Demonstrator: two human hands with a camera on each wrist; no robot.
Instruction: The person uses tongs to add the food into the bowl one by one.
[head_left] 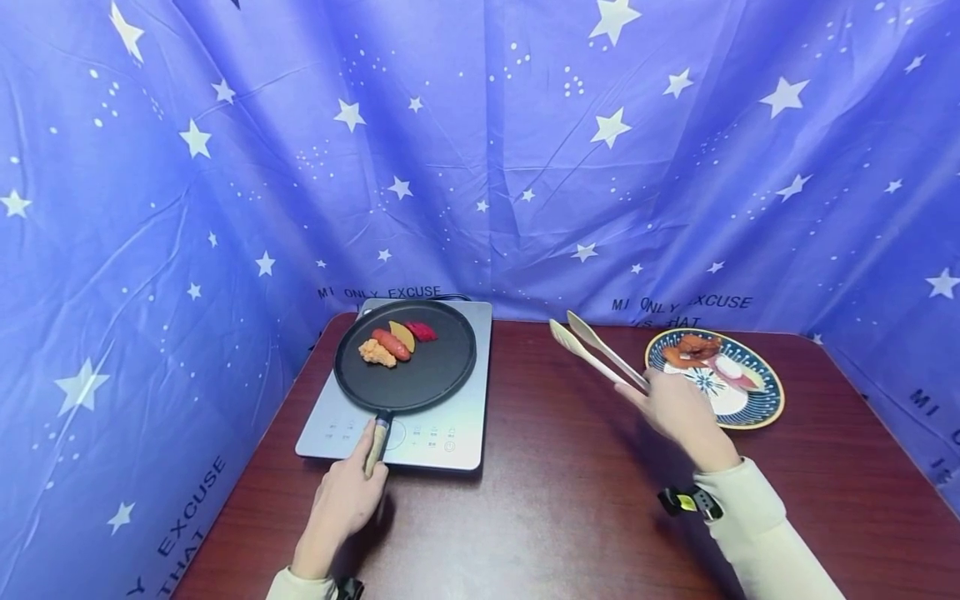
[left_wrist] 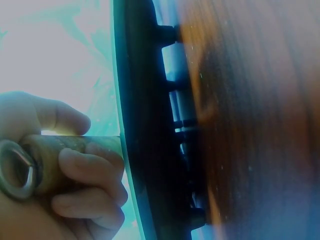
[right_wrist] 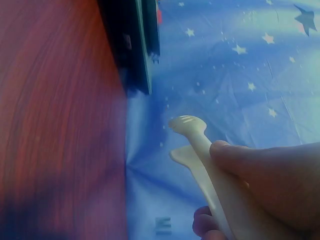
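My left hand (head_left: 347, 493) grips the wooden handle (left_wrist: 45, 162) of a flat black pan (head_left: 420, 375). On the pan's left half lie a piece of fried chicken (head_left: 377, 353), a red sausage (head_left: 392, 344), a yellow wedge (head_left: 402, 335) and a dark red piece (head_left: 422, 332). My right hand (head_left: 681, 415) holds pale tongs (head_left: 600, 354) above the table, their tips apart with nothing between them. Beyond that hand is a patterned oval plate (head_left: 772, 400) bearing a browned piece of meat (head_left: 692, 350) and a pink-and-white piece (head_left: 731, 371).
The pan sits on a silver induction cooker (head_left: 472, 433) at the left of the dark red wooden table (head_left: 547, 500). A blue curtain (head_left: 525, 167) with white stars hangs behind and along both sides. A black cable (head_left: 453, 297) runs behind the cooker.
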